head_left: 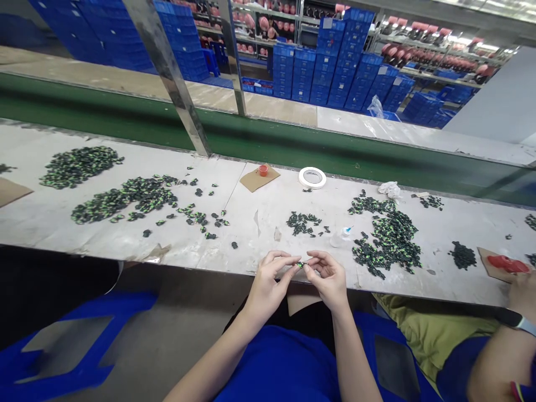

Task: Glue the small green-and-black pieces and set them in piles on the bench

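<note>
Just over the table's front edge, my left hand (272,279) and my right hand (328,279) meet fingertip to fingertip. Between them is a small black-and-green piece (300,265), pinched by the thumb and fingers of both hands. Its exact kind is too small to make out. Beyond my hands lies a small heap of dark green-and-black pieces (302,223). A small white bottle with a blue tip (342,237) is on the table to the right of that heap.
Large piles of similar pieces lie left (125,198) and right (396,237). A tape roll (312,177) and a cardboard square (253,181) with a red cap (263,170) sit farther back. A metal post (171,78) rises at the table's back. A co-worker's arm (502,346) is at right.
</note>
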Tool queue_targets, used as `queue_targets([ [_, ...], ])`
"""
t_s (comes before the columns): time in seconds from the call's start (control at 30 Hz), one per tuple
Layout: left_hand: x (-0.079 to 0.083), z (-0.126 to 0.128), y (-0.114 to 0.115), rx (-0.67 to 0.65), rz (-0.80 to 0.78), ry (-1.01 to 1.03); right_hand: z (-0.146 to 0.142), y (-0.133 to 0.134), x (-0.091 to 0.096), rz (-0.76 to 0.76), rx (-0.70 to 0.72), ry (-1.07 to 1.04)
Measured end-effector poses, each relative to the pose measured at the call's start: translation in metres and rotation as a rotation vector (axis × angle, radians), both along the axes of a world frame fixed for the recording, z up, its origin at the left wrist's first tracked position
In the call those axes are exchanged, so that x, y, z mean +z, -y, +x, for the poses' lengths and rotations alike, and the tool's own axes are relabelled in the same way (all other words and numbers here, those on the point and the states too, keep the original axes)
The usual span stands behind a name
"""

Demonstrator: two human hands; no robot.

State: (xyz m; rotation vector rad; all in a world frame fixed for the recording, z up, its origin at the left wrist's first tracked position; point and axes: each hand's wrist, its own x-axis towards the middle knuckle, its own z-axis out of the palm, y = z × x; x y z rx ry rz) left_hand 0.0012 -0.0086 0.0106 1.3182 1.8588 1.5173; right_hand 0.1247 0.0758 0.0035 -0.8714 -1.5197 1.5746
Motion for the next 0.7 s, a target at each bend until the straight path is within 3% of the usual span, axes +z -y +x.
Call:
queue_targets([
  [0.13, 0.0, -0.007, -0.001, -0.065, -0.093, -0.078, 0.016, -0.001, -0.001, 0.062, -0.017, 0.076],
  [0.2, -0.004, -0.02, 0.001, -0.002, -0.118, -0.183, 0.032, -0.009, -0.004, 0.117, -0.117, 0.142],
  [0.27, -0.011, -0.04, 0.006, 0.15, -0.12, -0.314, 0.05, -0.023, -0.007, 0.195, -0.315, 0.213],
  [0.37, -0.026, -0.074, 0.015, 0.386, -0.107, -0.483, 0.071, -0.045, -0.007, 0.324, -0.749, 0.288],
  [0.43, -0.036, -0.094, 0.021, 0.396, -0.103, -0.551, 0.076, -0.056, -0.005, 0.471, -0.879, 0.392],
  [0.5, -0.043, -0.107, 0.024, 0.348, -0.118, -0.583, 0.074, -0.063, -0.005, 0.648, -0.857, 0.535],
  [0.57, -0.047, -0.116, 0.024, 0.298, -0.141, -0.588, 0.066, -0.068, -0.008, 0.766, -0.733, 0.656],
  [0.7, -0.046, -0.123, 0.021, 0.242, -0.173, -0.569, 0.049, -0.081, -0.019, 0.772, -0.509, 0.741],
])
